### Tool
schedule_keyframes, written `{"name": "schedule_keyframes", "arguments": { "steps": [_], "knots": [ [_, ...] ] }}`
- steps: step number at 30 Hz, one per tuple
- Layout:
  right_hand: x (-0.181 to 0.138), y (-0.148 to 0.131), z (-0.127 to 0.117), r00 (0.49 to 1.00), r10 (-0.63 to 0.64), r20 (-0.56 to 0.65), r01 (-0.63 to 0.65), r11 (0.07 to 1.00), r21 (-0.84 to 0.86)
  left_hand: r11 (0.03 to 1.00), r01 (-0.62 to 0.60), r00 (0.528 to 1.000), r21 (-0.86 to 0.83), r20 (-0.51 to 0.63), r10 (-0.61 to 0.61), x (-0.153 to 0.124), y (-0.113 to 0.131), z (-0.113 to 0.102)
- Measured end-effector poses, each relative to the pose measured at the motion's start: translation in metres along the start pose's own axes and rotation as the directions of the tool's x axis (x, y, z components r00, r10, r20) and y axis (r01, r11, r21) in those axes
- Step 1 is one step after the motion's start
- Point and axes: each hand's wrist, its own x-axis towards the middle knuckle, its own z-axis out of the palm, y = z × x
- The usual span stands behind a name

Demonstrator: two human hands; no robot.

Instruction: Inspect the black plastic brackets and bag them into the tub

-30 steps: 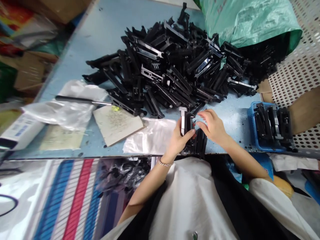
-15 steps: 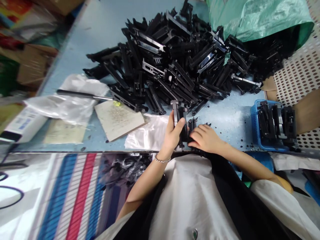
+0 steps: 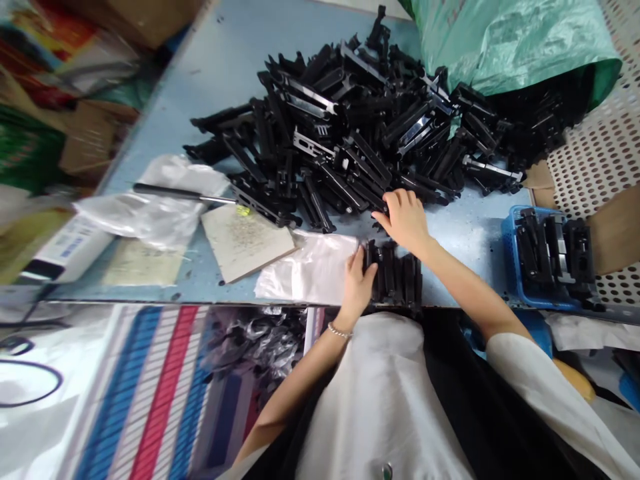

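A big heap of black plastic parts (image 3: 360, 127) covers the far half of the light blue table (image 3: 465, 233). My right hand (image 3: 405, 217) reaches into the near edge of the heap, fingers curled onto a black part there. My left hand (image 3: 357, 280) rests against the left side of a small row of black parts (image 3: 395, 277) standing at the table's near edge, fingers pressed on the leftmost one. A bracelet circles my left wrist.
A blue basket (image 3: 513, 267) with black parts stands at the right. A green plastic bag (image 3: 500, 40) lies at the back right. Clear plastic bags (image 3: 305, 273), a cardboard piece (image 3: 245, 240), a screwdriver (image 3: 180, 195) and a white box (image 3: 70, 248) lie left.
My left hand has set the black part it held upright down with the row at the table's edge. My right hand has moved forward from the row to the heap.
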Motion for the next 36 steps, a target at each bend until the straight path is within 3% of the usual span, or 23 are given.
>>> {"name": "schedule_keyframes", "arguments": {
  "steps": [2, 5, 8, 10, 13, 16, 20, 22, 26, 28, 32, 36],
  "knots": [
    [0.021, 0.010, 0.011, 0.998, 0.052, 0.040, -0.051, 0.998, -0.034, 0.995, -0.069, 0.997, 0.065, 0.027, 0.068, -0.006, -0.009, 0.010],
    [0.026, 0.017, 0.014, 0.989, 0.111, 0.096, -0.124, 0.982, 0.140, 0.990, -0.132, 0.991, 0.047, 0.032, 0.130, -0.006, -0.009, 0.010],
    [0.000, 0.007, 0.002, 0.992, 0.097, 0.078, -0.117, 0.940, 0.320, 0.981, -0.145, 0.989, -0.126, 0.004, 0.147, 0.006, 0.011, 0.002],
    [-0.028, -0.007, -0.009, 0.999, 0.011, 0.053, -0.031, 0.916, 0.400, 0.940, -0.123, 0.991, -0.317, 0.016, 0.135, 0.018, 0.032, -0.001],
    [-0.064, -0.024, -0.024, 0.988, -0.156, 0.008, 0.133, 0.867, 0.480, 0.845, -0.029, 0.995, -0.534, 0.061, 0.073, 0.028, 0.061, -0.002],
    [-0.077, -0.019, -0.035, 0.985, -0.144, -0.092, 0.169, 0.900, 0.401, 0.796, 0.116, 0.980, -0.594, 0.200, 0.006, 0.022, 0.075, -0.002],
    [-0.067, 0.007, -0.038, 0.972, -0.157, -0.176, 0.191, 0.962, 0.197, 0.755, 0.387, 0.875, -0.529, 0.469, -0.119, -0.005, 0.078, 0.002],
    [-0.062, 0.014, -0.037, 0.970, -0.186, -0.156, 0.214, 0.959, 0.185, 0.741, 0.442, 0.844, -0.505, 0.514, -0.153, -0.016, 0.077, 0.005],
    [-0.064, 0.001, -0.037, 0.998, -0.048, -0.049, 0.064, 0.906, 0.418, 0.768, 0.373, 0.898, -0.520, 0.412, -0.156, -0.018, 0.077, 0.007],
    [-0.072, -0.011, -0.038, 0.998, -0.064, 0.008, 0.053, 0.890, 0.454, 0.757, 0.343, 0.924, -0.556, 0.342, -0.168, -0.011, 0.079, 0.001],
    [-0.099, -0.028, -0.029, 0.923, -0.384, 0.000, 0.377, 0.905, 0.196, 0.723, 0.322, 0.942, -0.611, 0.283, -0.180, -0.001, 0.086, -0.014],
    [-0.119, -0.034, -0.009, 0.867, -0.495, -0.066, 0.497, 0.867, 0.031, 0.773, 0.277, 0.956, -0.570, 0.242, -0.164, -0.010, 0.089, -0.014]
  ]
}}
